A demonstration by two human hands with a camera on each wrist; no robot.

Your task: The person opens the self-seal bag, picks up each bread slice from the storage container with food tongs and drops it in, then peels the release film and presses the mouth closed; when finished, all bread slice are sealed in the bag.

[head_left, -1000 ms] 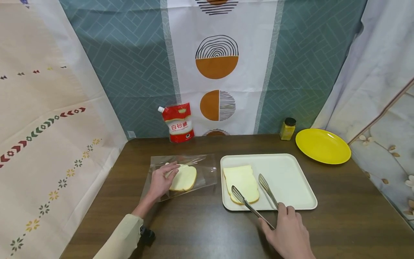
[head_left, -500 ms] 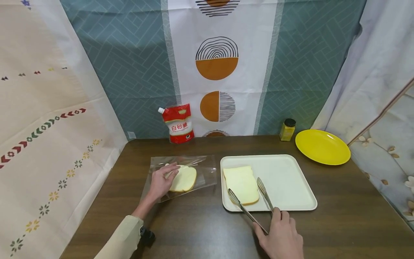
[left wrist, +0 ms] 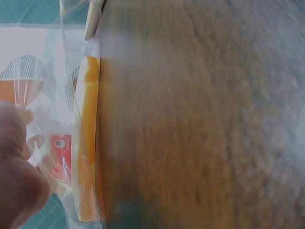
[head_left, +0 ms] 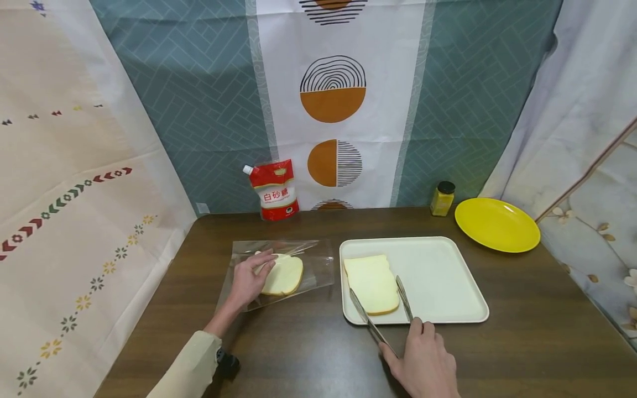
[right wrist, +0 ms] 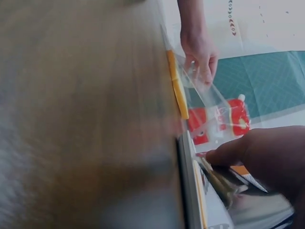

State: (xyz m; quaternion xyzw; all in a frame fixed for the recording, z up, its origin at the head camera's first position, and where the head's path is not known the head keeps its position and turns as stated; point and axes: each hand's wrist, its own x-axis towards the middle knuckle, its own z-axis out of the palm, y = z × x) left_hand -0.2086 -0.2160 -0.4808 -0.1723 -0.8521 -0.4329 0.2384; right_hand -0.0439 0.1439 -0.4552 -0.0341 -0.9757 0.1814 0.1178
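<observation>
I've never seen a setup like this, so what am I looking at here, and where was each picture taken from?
There's no machine; a person works bare-handed. The wide picture is taken from the head, the two close ones from the left and right wrists. On the brown table, the left hand pinches a clear bag with bread inside. The right hand holds metal tongs, tips at either side of more bread on a white tray; whether they touch it is hard to tell. Farther back are a red pouch, yellow jar and yellow plate.
</observation>
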